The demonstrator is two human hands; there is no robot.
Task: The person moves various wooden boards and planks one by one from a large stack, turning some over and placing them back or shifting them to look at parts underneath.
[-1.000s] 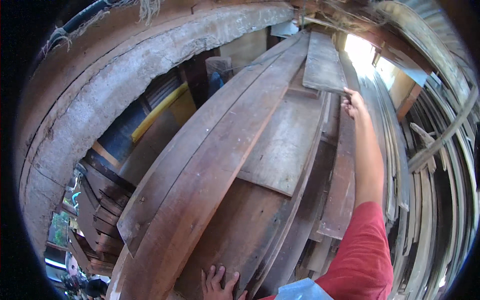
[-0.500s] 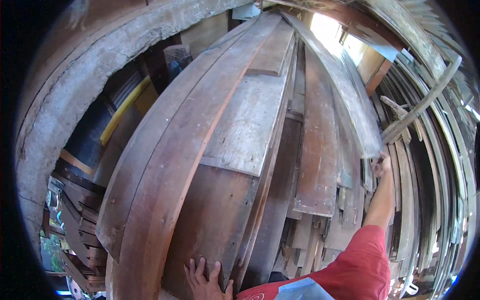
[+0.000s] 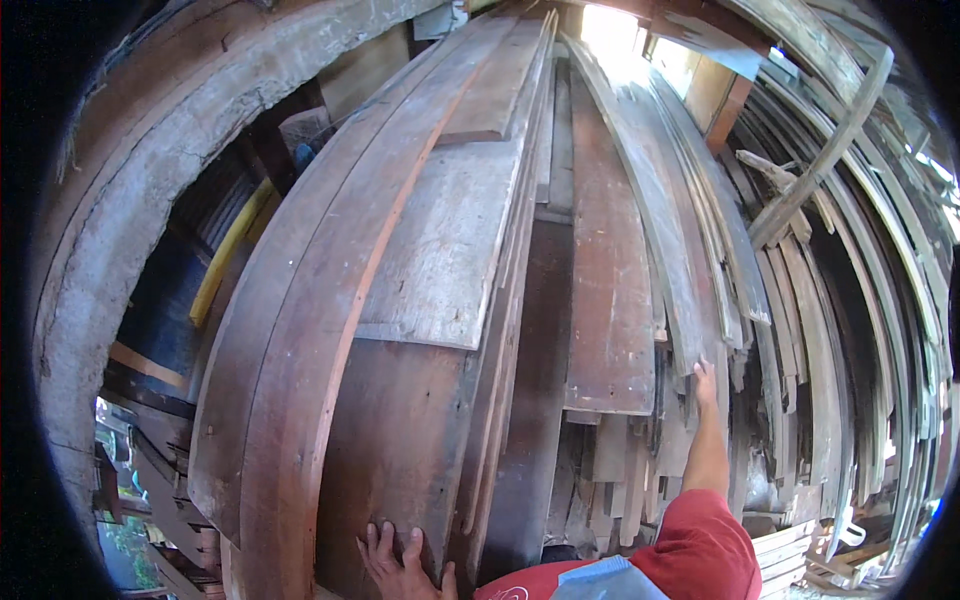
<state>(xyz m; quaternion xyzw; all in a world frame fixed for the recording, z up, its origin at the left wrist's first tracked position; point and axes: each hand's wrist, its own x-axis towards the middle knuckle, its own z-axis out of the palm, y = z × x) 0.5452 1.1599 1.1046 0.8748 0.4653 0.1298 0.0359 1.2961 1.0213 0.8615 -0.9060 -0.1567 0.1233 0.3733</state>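
Here, the right grip, partly hidden, holds a weathered grey plank; leftward, the left grip spreads on a brown board.

Open air lies between the left hand and right hand, above a reddish board. Long planks block the left hand's left; a slanting pole crosses ahead-right of the right.

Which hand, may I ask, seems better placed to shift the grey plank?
Probably the right hand: it is at the near end of the grey plank, while the left hand lies spread on a brown board.
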